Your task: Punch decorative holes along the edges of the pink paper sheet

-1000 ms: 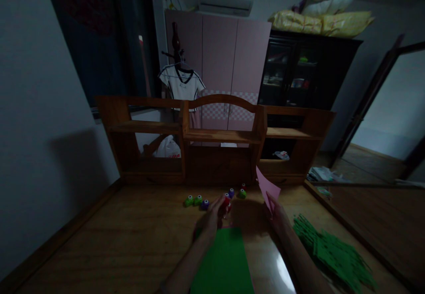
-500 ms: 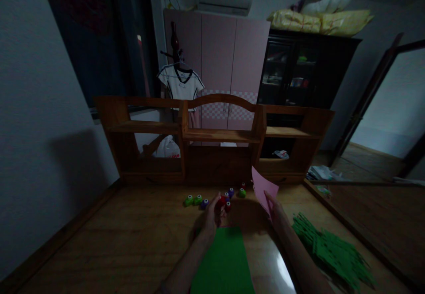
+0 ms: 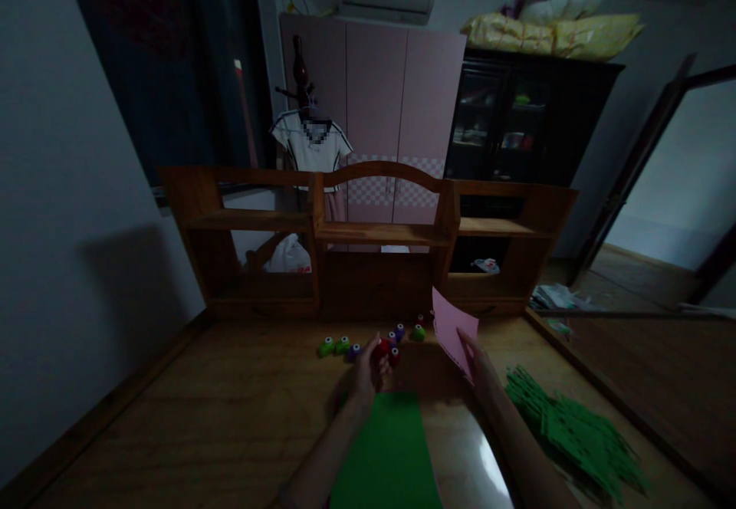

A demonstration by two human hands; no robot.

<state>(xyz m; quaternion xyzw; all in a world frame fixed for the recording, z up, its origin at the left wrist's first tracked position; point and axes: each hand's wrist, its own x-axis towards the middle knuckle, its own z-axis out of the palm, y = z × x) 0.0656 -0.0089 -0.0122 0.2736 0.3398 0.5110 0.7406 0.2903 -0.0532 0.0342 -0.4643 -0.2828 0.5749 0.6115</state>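
Dim wooden desk: left hand grips a red punch; right hand, just beside, pinches pink paper upright.

No writing can be read anywhere

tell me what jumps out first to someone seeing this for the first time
The pink paper sheet held up in the right hand stands out against the dark room, just right of centre. Beside it the left hand grips a small red punch, with more little coloured punches scattered behind on the wooden desk. A green sheet lies between the forearms, and a heap of green paper strips at the right.
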